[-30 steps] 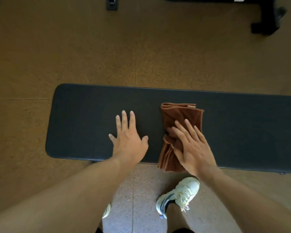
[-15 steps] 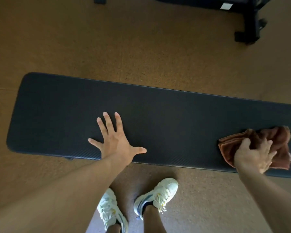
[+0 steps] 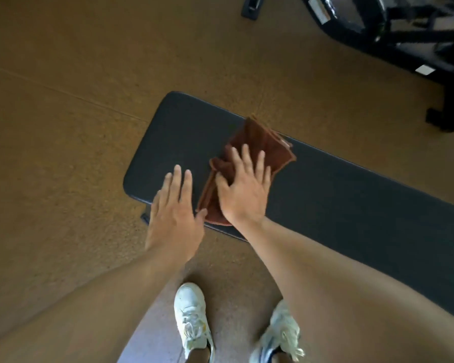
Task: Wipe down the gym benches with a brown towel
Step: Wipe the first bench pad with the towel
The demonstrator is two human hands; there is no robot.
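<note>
A long black padded gym bench (image 3: 351, 205) runs from the middle of the view down to the right, and its left end is in sight. The folded brown towel (image 3: 262, 145) lies across the pad near that end. My right hand (image 3: 243, 189) presses flat on the towel with fingers spread and straight. My left hand (image 3: 174, 216) lies flat at the bench's near left corner, fingers straight, its thumb next to the towel's near edge.
Brown speckled gym floor (image 3: 63, 127) surrounds the bench. My white sneakers (image 3: 192, 318) stand just in front of it. A black machine frame (image 3: 404, 43) with a foot stands at the far right, and a small black foot (image 3: 252, 6) lies at the top.
My right hand slid the towel out to the right half a second ago and has now brought it back to the bench's left end. The left hand shifted toward the near left corner.
</note>
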